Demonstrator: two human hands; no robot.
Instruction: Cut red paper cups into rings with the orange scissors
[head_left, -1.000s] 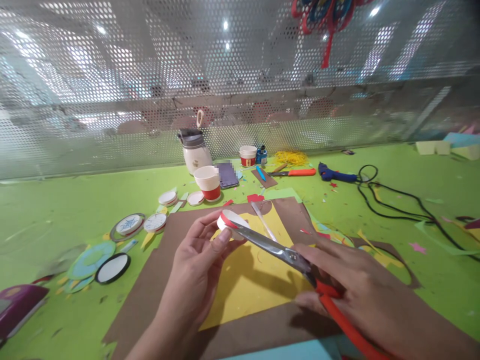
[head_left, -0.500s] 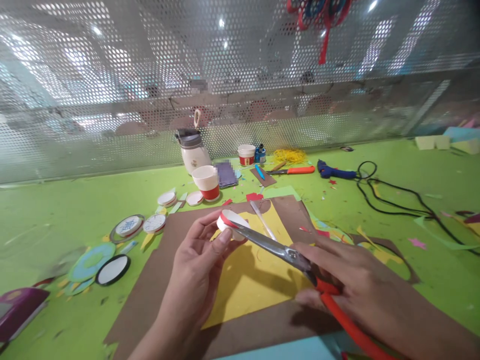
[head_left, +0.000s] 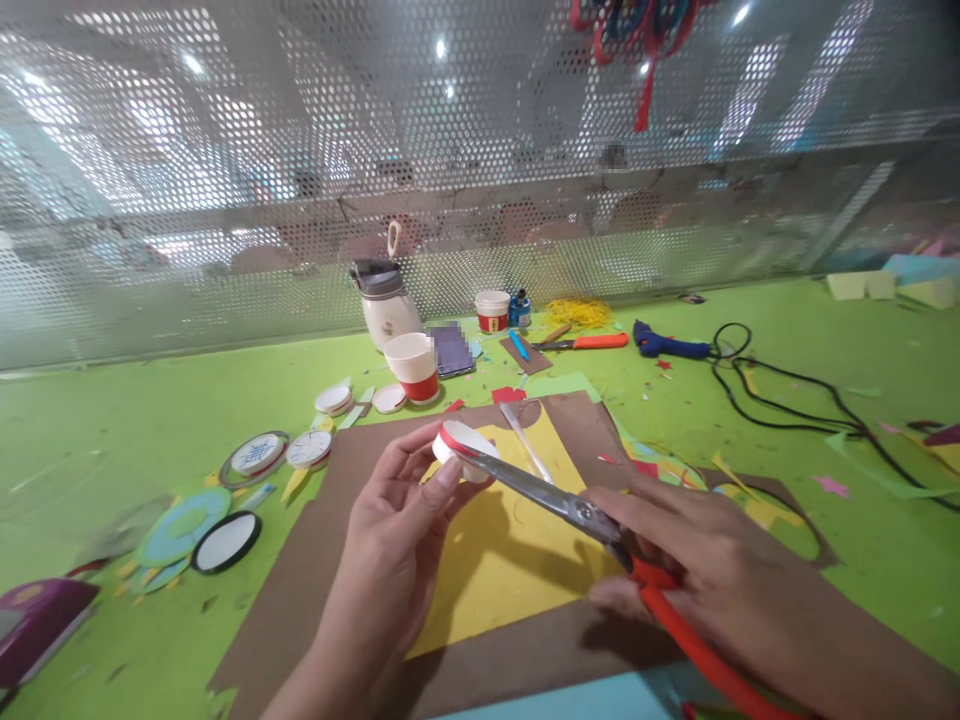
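Note:
My left hand grips a paper cup bottom, a short white round piece with a red band on its edge, between thumb and fingers. In my right hand are scissors with orange-red handles. Their blade tips lie against the red edge of the cup piece, close to my left thumb. Both hands are above a yellow paper sheet, which lies on brown cardboard. Whether the blades are fully closed is hard to make out.
Behind the cardboard stand a paper cup, a thermos jug and a phone. A knife with an orange handle and a blue glue gun with a black cord lie right. White discs and paper scraps lie left.
The view has shifted very slightly. Both hands, the scissors and the cup piece stay in nearly the same position.

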